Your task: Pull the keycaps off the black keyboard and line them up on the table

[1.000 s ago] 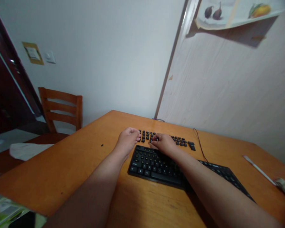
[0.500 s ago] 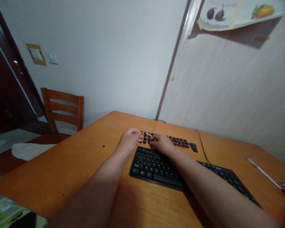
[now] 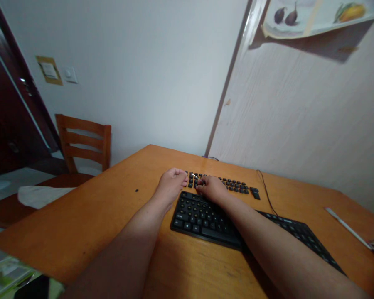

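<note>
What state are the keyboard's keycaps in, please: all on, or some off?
Some are off: loose keycaps lie on the table beyond the keyboard, whose left rows show bare key positions.

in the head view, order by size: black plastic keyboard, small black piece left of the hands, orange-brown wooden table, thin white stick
Orange-brown wooden table
Black plastic keyboard, partly covered
Thin white stick
Small black piece

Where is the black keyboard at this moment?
In the head view, the black keyboard lies low and right of centre on the wooden table, partly hidden by the right forearm, on the near side of the loose keys.
</note>
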The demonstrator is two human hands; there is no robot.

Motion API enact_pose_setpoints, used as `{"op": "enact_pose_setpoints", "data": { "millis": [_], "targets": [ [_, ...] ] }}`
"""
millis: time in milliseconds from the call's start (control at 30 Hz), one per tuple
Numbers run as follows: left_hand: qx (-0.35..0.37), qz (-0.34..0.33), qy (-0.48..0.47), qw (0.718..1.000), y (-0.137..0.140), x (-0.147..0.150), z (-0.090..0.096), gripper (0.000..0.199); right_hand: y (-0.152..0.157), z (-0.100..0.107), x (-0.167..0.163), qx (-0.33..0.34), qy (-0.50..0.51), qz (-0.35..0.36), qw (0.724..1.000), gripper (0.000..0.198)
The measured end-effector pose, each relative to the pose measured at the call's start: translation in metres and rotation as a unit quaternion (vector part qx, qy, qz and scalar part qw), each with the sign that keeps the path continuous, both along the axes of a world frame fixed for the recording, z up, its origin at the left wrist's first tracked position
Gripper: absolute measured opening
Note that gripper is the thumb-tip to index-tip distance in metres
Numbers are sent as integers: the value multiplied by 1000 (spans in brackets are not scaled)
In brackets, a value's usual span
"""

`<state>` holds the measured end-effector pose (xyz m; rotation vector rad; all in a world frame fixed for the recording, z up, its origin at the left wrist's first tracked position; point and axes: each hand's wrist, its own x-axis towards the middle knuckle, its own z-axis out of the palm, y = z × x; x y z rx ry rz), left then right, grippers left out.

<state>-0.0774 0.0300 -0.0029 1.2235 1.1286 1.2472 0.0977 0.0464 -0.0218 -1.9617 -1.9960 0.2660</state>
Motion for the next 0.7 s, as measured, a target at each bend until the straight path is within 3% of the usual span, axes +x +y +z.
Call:
{"op": "enact_pose_setpoints", "data": {
  "millis": [700],
  "targets": [
    [5,-3,14,1000,1,0,-1,11,-6,2,-2,23,35,-7,999,22]
  ]
}}
